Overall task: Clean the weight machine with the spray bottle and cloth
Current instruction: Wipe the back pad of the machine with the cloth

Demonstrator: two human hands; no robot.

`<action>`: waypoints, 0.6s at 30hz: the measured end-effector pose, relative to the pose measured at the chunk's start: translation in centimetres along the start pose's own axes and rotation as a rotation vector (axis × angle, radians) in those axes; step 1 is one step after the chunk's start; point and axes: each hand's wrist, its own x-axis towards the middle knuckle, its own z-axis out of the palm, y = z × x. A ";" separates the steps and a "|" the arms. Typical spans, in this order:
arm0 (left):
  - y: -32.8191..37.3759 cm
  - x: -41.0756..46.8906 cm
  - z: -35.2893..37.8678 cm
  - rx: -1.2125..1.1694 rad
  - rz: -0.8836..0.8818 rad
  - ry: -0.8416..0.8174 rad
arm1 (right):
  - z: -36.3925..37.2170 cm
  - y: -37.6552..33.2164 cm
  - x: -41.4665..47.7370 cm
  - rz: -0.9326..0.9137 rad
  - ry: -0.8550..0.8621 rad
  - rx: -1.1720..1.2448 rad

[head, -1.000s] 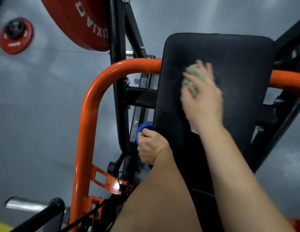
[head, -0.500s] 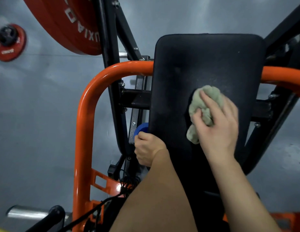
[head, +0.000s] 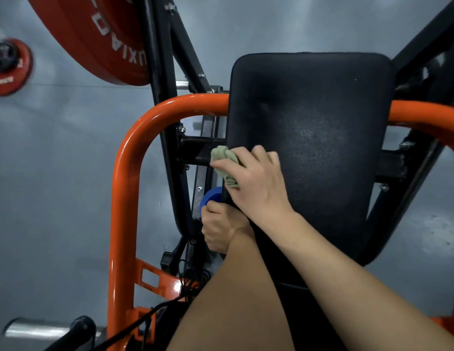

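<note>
Head view: right hand (head: 256,183) presses the bunched green cloth (head: 224,160) onto the left edge of the black back pad (head: 322,148), fingers curled over it.
Change: cloth has swept from mid-pad to that edge, so the pad's face is likely nearly wiped.
Left hand (head: 218,229): clenched round the spray bottle (head: 212,197), only a blue part showing beside the pad.

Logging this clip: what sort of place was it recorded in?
Most likely a gym. A large red weight plate hangs by a black frame, a black pad crosses an orange steel tube, and a smaller red plate shows at far left.
</note>
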 end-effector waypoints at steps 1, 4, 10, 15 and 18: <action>0.0 0.0 0.0 0.003 -0.004 -0.003 | -0.2 0.3 0.5 -0.038 0.036 -0.036; 0.1 -0.4 -0.1 0.003 0.001 0.005 | -1.3 1.8 2.9 0.082 0.134 -0.083; 0.3 -0.4 -0.3 0.004 0.014 -0.018 | -2.3 3.7 4.3 0.367 0.349 -0.018; 0.2 -0.1 -0.3 0.010 -0.007 -0.023 | -0.7 1.4 -1.9 0.206 0.125 0.196; 0.1 0.2 -0.1 0.017 -0.002 -0.049 | 0.1 0.7 -3.6 0.054 -0.027 0.114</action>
